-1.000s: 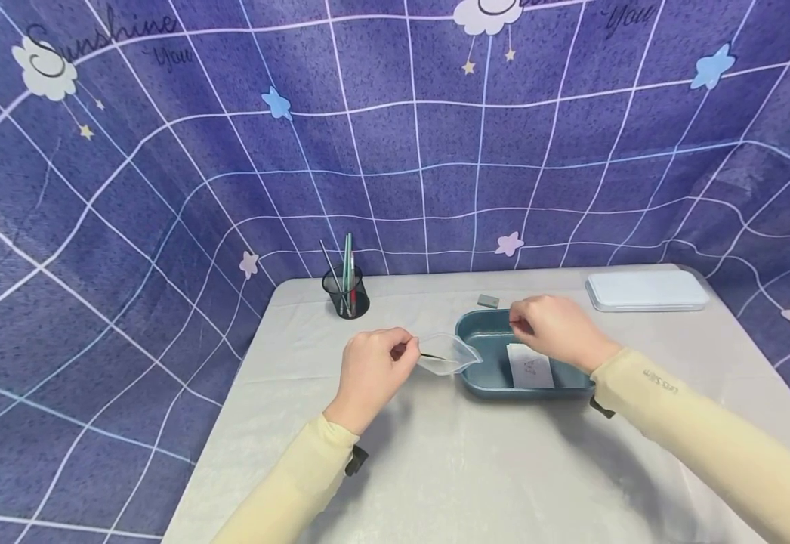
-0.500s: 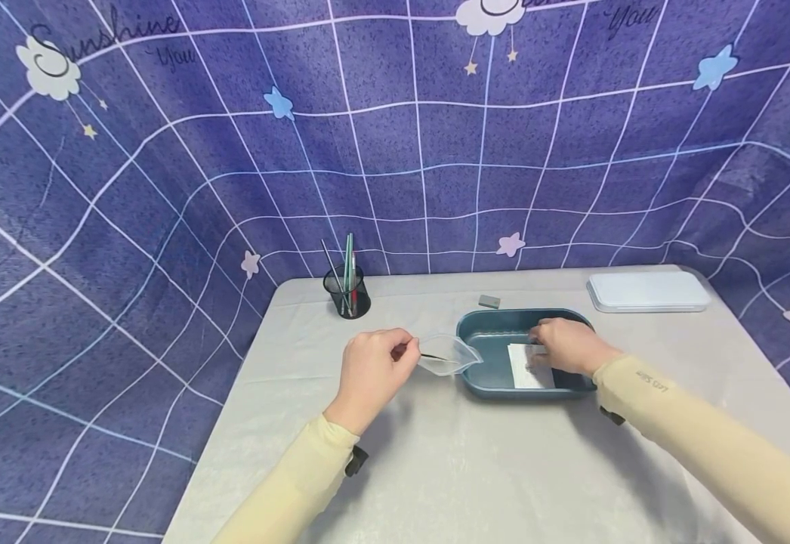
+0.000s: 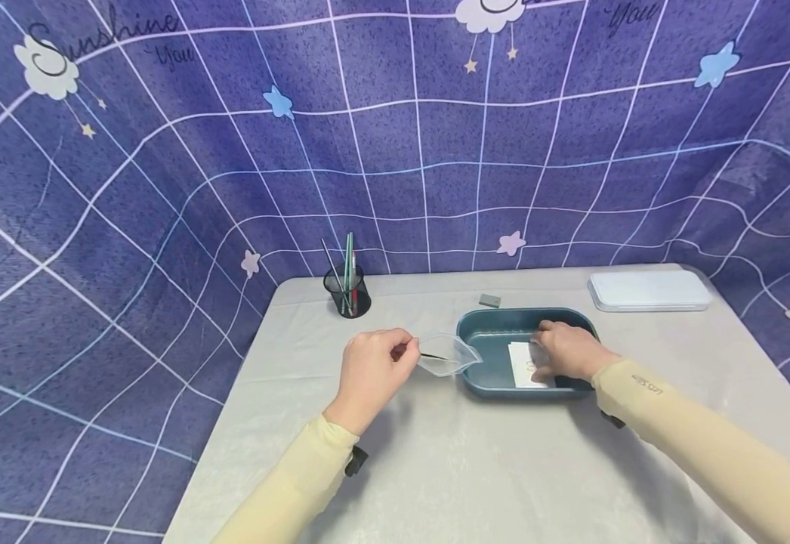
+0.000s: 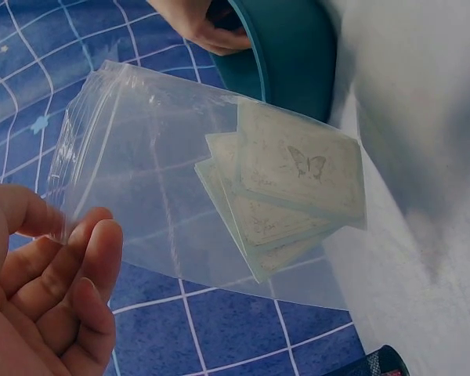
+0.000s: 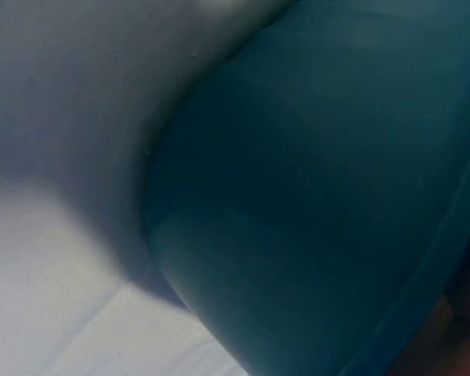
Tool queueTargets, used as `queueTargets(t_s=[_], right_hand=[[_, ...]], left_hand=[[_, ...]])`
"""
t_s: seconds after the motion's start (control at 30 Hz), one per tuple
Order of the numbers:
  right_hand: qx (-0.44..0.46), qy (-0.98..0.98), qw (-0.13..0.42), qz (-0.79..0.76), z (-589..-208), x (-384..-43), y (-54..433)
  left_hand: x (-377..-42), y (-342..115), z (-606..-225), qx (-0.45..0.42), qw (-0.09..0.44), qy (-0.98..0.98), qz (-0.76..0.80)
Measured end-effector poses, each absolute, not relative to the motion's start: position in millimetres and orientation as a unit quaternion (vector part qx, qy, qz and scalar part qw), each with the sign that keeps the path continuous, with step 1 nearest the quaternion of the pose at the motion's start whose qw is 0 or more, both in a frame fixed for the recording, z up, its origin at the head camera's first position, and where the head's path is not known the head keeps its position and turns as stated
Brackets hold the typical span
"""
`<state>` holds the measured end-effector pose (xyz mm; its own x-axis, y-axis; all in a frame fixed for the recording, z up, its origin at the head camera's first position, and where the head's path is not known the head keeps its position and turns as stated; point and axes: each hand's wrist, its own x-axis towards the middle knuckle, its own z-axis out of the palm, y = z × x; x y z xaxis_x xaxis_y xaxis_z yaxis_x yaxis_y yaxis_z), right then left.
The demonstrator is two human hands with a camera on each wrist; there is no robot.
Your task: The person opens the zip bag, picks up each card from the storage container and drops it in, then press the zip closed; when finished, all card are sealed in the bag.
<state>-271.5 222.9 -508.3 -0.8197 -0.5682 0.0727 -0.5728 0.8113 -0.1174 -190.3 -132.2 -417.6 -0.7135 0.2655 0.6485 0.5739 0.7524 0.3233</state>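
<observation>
In the head view, my left hand pinches the mouth of a clear zip bag at the tray's left end. The left wrist view shows several pale cards fanned inside this zip bag, the top one printed with a butterfly. My right hand reaches into the teal tray, thumb and fingers apart over the right part of the white cards lying there. I cannot tell whether they grip a card. In the right wrist view, the tray's outer wall hides most of that hand.
A black mesh pen cup with pens stands at the back left. Behind the tray lies a small grey block. A pale flat case sits at the back right of the white-covered table. Purple gridded cloth hangs behind.
My right hand has come from above the tray down to the white cards inside, its fingers spreading from a closer bunch. The left hand and the zip bag stay in place.
</observation>
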Motion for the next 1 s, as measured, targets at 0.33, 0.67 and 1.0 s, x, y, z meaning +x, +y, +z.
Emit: queueTargets(t_s=[0.33,0.67,1.0], right_hand=[[0.287,-0.952,0.069,0.086,-508,-275,225],[0.309,-0.940,0.072,0.123,-473,-273,229],[0.357,-0.920,0.012,0.160,-436,-258,229]], left_hand=[[-190,-132,-418,-0.234,0.293,-0.889,-0.262],[-190,-133,-418,-0.232,0.287,-0.892,-0.262],[-190,-133,-418,-0.233,0.288,-0.891,-0.262]])
